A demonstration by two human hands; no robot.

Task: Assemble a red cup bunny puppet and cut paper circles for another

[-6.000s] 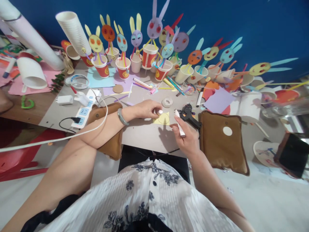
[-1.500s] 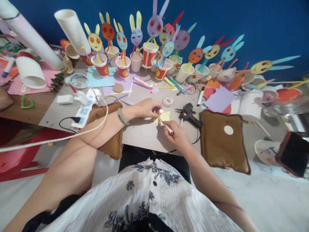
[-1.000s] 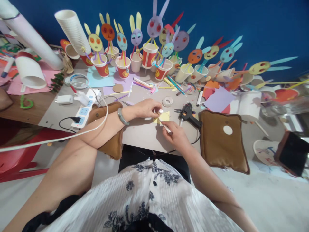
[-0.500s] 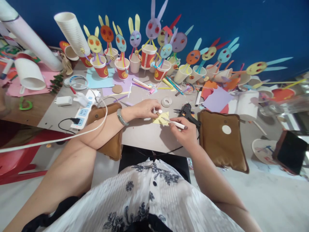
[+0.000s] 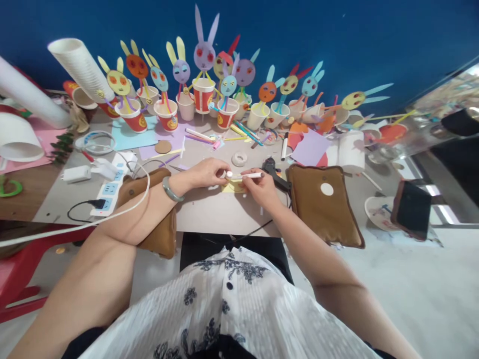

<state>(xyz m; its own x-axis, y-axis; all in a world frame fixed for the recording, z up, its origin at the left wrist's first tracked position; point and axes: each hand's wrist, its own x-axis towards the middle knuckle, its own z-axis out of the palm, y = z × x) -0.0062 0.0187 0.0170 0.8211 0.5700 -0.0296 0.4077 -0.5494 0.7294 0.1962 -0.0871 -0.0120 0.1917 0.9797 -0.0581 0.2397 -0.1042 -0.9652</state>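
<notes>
The left hand point(image 5: 209, 172) had its grip pinched around a white cap point(image 5: 229, 175), fingertips drawn together. The right hand point(image 5: 261, 188) had its grip closed about a pen point(image 5: 253, 175), tip towards the cap; whether they touched, I could not tell. Yellow paper point(image 5: 233, 188) lay on the surface point(image 5: 220, 214) below, the tape point(image 5: 239, 159) just beyond it.
</notes>
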